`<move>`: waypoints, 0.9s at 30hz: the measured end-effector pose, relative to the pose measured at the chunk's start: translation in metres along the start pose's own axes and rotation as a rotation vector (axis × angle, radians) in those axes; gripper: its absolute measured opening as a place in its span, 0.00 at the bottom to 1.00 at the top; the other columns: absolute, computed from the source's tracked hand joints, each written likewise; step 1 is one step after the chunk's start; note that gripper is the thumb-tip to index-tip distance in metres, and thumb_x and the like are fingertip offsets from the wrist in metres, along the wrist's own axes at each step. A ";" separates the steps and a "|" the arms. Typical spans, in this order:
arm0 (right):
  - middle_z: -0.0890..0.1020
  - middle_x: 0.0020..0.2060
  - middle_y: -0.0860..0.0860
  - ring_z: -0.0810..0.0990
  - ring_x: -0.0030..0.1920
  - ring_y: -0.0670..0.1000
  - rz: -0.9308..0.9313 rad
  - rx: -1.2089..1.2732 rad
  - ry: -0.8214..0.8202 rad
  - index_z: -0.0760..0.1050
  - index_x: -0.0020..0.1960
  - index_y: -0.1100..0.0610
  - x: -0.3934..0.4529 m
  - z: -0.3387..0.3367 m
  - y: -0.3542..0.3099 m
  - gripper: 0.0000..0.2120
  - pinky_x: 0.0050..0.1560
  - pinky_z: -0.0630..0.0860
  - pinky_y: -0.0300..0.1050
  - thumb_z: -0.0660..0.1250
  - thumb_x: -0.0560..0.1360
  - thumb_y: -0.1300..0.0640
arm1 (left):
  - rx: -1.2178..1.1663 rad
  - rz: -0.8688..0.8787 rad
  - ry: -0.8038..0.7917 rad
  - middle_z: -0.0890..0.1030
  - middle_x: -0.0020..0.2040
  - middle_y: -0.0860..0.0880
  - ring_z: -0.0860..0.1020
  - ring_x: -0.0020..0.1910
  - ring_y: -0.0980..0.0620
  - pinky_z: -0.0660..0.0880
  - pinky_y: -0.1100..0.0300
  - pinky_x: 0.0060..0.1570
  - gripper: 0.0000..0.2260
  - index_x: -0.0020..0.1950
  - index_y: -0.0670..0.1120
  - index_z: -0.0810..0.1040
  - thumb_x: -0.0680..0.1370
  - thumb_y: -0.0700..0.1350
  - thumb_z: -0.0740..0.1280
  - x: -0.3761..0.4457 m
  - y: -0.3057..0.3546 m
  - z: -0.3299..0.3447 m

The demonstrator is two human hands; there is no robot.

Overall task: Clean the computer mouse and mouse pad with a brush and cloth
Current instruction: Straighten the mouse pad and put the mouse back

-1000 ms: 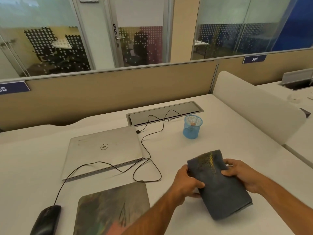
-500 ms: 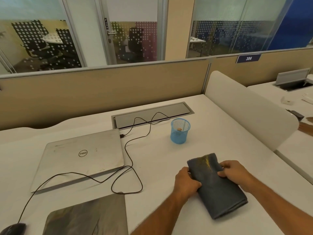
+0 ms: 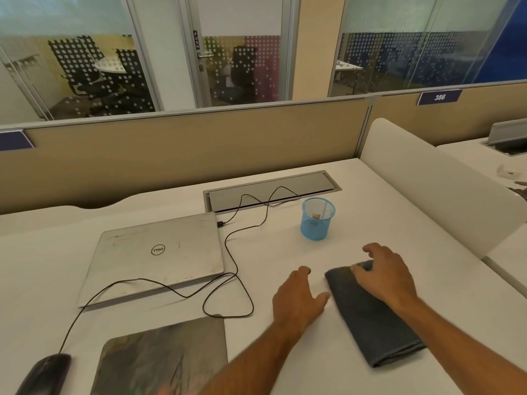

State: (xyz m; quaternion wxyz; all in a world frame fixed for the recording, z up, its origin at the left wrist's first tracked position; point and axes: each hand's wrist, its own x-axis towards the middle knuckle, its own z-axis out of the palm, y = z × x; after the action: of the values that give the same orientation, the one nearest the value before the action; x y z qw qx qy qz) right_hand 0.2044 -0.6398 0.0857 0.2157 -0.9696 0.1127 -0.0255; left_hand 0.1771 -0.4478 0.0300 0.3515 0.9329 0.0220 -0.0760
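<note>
A folded dark grey cloth (image 3: 376,323) lies flat on the white desk at the right. My right hand (image 3: 385,272) hovers over its far end with fingers loosely spread, holding nothing. My left hand (image 3: 298,299) is open just left of the cloth, its thumb near the cloth's edge. A black wired mouse (image 3: 42,374) sits at the bottom left corner. Beside it lies a dark patterned mouse pad (image 3: 159,357), partly covered by my left forearm. A blue mesh cup (image 3: 317,218) stands beyond the cloth with a small wooden tip showing inside; I cannot tell whether it is the brush.
A closed silver laptop (image 3: 154,258) lies left of centre, with the mouse cable (image 3: 236,277) looping in front of it. A grey cable hatch (image 3: 271,191) sits at the back. A white divider (image 3: 445,189) bounds the desk on the right.
Both hands have let go of the cloth, which now lies flat on the desk. The left hand moved away to the left and the right hand lifted above the cloth's far end.
</note>
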 end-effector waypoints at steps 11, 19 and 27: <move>0.80 0.56 0.48 0.79 0.56 0.49 -0.144 0.219 -0.188 0.74 0.62 0.49 -0.078 0.087 -0.139 0.22 0.51 0.74 0.41 0.72 0.71 0.44 | -0.042 -0.117 0.284 0.76 0.53 0.59 0.77 0.51 0.56 0.70 0.58 0.46 0.23 0.64 0.57 0.70 0.72 0.62 0.70 -0.039 -0.101 -0.108; 0.83 0.47 0.47 0.81 0.48 0.50 -0.063 0.214 -0.397 0.79 0.52 0.50 -0.131 0.131 -0.175 0.18 0.45 0.76 0.41 0.70 0.66 0.42 | -0.129 -0.372 0.357 0.78 0.53 0.56 0.77 0.54 0.53 0.74 0.54 0.55 0.27 0.64 0.54 0.74 0.69 0.60 0.74 -0.097 -0.202 -0.173; 0.82 0.31 0.50 0.81 0.30 0.52 -0.005 0.195 -0.523 0.73 0.33 0.54 -0.145 0.131 -0.194 0.13 0.33 0.80 0.42 0.71 0.61 0.45 | 0.102 -0.579 0.178 0.68 0.65 0.46 0.66 0.66 0.42 0.72 0.44 0.61 0.37 0.67 0.51 0.66 0.66 0.67 0.73 -0.146 -0.247 -0.204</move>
State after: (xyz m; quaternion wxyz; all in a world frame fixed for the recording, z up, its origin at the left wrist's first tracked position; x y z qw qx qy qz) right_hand 0.1162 -0.3812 0.0489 0.3298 -0.9181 0.0477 0.2146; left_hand 0.0352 -0.1262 0.0434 0.2644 0.9073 0.3137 -0.0919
